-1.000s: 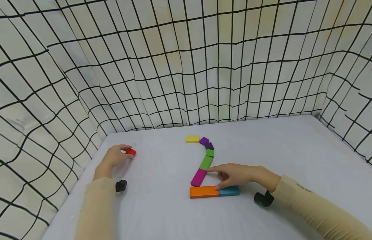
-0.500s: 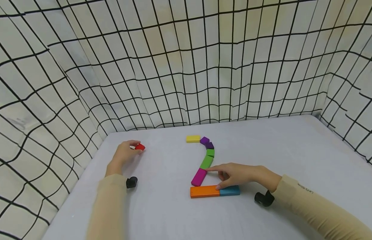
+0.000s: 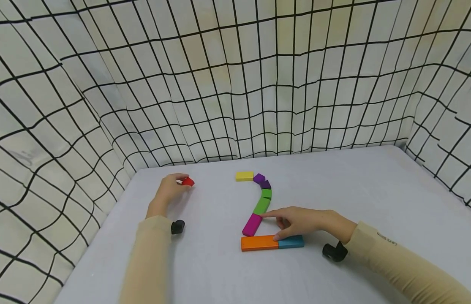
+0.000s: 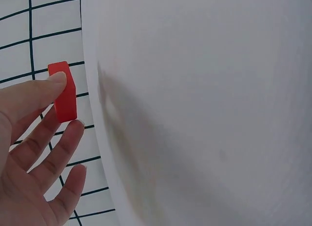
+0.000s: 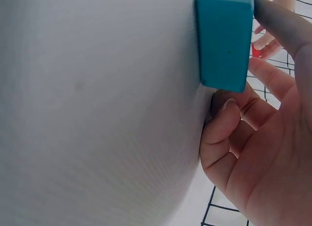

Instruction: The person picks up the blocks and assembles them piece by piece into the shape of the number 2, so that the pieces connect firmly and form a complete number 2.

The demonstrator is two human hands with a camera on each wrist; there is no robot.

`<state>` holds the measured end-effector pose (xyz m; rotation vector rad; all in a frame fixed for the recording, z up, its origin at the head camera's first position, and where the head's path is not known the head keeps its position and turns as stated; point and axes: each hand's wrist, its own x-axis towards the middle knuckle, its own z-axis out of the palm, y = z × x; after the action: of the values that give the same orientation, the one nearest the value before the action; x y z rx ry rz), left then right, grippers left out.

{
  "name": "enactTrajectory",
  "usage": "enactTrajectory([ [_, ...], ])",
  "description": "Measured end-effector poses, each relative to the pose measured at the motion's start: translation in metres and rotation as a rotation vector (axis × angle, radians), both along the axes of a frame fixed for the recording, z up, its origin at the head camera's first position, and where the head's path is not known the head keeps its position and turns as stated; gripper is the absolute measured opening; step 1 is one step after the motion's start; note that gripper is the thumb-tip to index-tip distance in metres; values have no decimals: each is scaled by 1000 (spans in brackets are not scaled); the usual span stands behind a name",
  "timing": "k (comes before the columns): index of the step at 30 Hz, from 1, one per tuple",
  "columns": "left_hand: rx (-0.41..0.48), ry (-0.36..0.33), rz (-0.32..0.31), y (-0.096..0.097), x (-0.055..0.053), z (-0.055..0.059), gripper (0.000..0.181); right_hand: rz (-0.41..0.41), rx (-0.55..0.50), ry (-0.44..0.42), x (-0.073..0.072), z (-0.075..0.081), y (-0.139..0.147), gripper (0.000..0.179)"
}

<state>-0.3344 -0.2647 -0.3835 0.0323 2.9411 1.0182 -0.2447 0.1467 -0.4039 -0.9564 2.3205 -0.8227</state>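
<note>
My left hand [image 3: 170,189] pinches a small red block [image 3: 188,181] at the far left, and the left wrist view shows the thumb on the angular red block [image 4: 67,101]. My right hand [image 3: 300,220] lies over a curved row of coloured blocks. Its index fingertip touches the magenta block [image 3: 252,225] near the green block [image 3: 262,206]. The thumb rests where the orange block [image 3: 259,243] meets the blue block [image 3: 291,242]. In the right wrist view the blue block [image 5: 224,43] stands close, and the other fingers are curled with nothing in them.
Up the row sit a smaller green block [image 3: 266,194], two purple blocks [image 3: 259,178] and a yellow block [image 3: 244,176]. All lie on a white-covered table [image 3: 212,274]. Black netting [image 3: 258,84] over white sheets surrounds the table's back and sides.
My left hand has moved right and slightly away from me, carrying the red block towards the row. The right hand and the row of blocks have stayed in place.
</note>
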Motion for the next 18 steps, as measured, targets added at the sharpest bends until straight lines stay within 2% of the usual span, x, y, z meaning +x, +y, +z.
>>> enactTrajectory([
  [11, 5, 38, -35, 21, -9, -4, 46, -3, 2, 2, 1, 1, -1, 68],
  [18, 8, 36, -51, 31, -13, -7, 45, -15, 20, 0, 1, 1, 0, 69],
])
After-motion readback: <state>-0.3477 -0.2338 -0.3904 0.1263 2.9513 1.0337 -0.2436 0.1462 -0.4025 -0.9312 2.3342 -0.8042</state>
